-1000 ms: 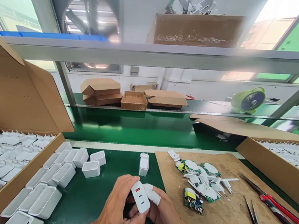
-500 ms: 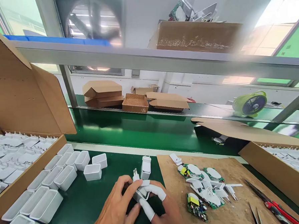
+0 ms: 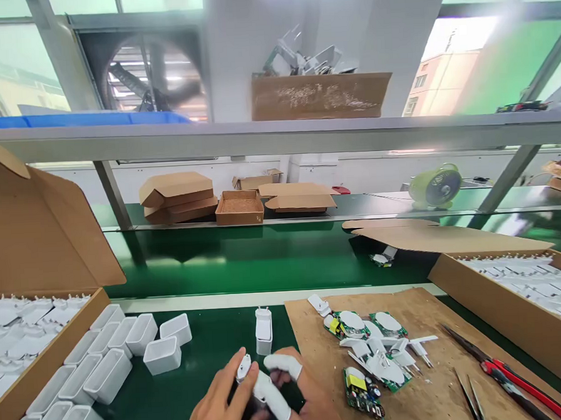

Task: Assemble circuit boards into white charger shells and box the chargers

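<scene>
At the bottom centre, my left hand [image 3: 220,404] and my right hand [image 3: 300,397] together hold a small white charger [image 3: 244,367] over the green mat, prongs pointing up. White finger cots cover two fingers of my right hand. Another white charger [image 3: 263,330] stands upright on the mat just beyond my hands. To the right, several green circuit boards and white plug parts [image 3: 372,349] lie on a brown board [image 3: 412,385].
Rows of empty white shells [image 3: 110,363] sit on the mat at left, beside an open carton of white chargers [image 3: 14,337]. A second carton [image 3: 524,285] is at right. Red-handled cutters [image 3: 505,374] and tweezers [image 3: 466,397] lie at the board's right. A green conveyor [image 3: 245,256] runs behind.
The charger showed its port face with a red port; my hands turned it so the prongs point up. The camera tilted upward, so my hands sit lower in view.
</scene>
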`<state>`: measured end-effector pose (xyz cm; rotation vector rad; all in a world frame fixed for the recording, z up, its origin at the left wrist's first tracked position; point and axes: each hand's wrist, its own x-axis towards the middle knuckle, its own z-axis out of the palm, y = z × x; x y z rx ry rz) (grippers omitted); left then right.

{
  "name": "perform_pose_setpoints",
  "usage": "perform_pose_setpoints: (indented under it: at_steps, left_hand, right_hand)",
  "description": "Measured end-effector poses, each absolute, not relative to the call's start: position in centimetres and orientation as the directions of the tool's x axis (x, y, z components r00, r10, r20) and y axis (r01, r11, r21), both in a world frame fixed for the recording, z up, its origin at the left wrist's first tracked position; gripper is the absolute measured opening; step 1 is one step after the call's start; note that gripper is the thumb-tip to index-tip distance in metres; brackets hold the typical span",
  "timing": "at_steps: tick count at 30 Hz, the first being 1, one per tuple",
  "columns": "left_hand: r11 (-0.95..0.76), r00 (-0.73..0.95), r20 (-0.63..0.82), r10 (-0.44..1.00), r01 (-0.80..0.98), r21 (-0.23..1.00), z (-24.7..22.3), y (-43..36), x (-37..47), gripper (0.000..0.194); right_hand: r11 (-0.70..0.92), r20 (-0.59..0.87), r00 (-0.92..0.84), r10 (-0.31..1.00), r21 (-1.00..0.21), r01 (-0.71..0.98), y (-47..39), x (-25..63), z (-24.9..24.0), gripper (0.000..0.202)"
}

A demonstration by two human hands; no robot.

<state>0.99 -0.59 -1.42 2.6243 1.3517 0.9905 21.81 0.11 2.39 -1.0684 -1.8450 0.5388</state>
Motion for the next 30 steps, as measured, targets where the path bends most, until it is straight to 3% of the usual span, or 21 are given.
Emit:
perform_pose_setpoints:
  at_steps: [4, 7, 10, 13, 19, 22, 25, 28, 30]
  left_hand:
    - [-0.577, 0.332, 0.497, 0.802, 0.647, 0.498, -0.4, 2.3, 0.0, 0.039]
    - [-0.513, 0.323, 0.398, 0.859, 0.559, 0.652, 0.7, 4.8, 0.3, 0.039]
    - [-0.471, 0.325, 0.353, 0.878, 0.443, 0.763, 1.5, 6.5, 2.0, 0.044]
    - [-0.464, 0.334, 0.344, 0.878, 0.416, 0.782, 1.9, 7.8, 4.1, 0.041]
    - [-0.484, 0.325, 0.371, 0.870, 0.419, 0.768, 1.0, 9.4, 7.0, 0.030]
    - [-0.487, 0.297, 0.391, 0.871, 0.421, 0.765, 0.6, 9.1, 6.8, 0.035]
    - [-0.548, 0.292, 0.467, 0.835, 0.525, 0.651, 1.4, 8.1, 3.9, 0.049]
    - [-0.596, 0.323, 0.606, 0.727, 0.734, 0.325, 3.1, 7.5, -1.6, 0.042]
    - [-0.561, 0.352, 0.666, 0.658, 0.819, 0.120, 3.9, 7.1, -6.0, 0.032]
  right_hand:
    - [0.283, 0.349, 0.061, 0.935, -0.841, 0.461, 1.8, 22.5, 1.4, 0.044]
    - [0.203, 0.199, -0.044, 0.979, -0.935, 0.292, 3.2, 22.7, 0.6, 0.058]
    - [0.190, 0.173, -0.153, 0.973, -0.976, 0.103, 4.1, 22.9, -0.1, 0.059]
    - [0.183, 0.174, -0.129, 0.976, -0.981, 0.062, 4.5, 23.5, -0.5, 0.067]
    - [0.115, 0.103, -0.070, 0.992, -0.974, 0.194, 4.4, 25.2, 0.2, 0.071]
    - [0.130, 0.125, -0.035, 0.992, -0.958, 0.257, 3.8, 25.5, 1.0, 0.067]
    - [0.203, 0.243, 0.021, 0.970, -0.852, 0.482, 2.9, 25.9, 2.6, 0.062]
    - [0.263, 0.394, 0.024, 0.919, -0.657, 0.706, 2.5, 27.3, 4.7, 0.059]
    - [0.229, 0.416, -0.001, 0.909, -0.499, 0.836, 2.9, 28.7, 6.0, 0.052]
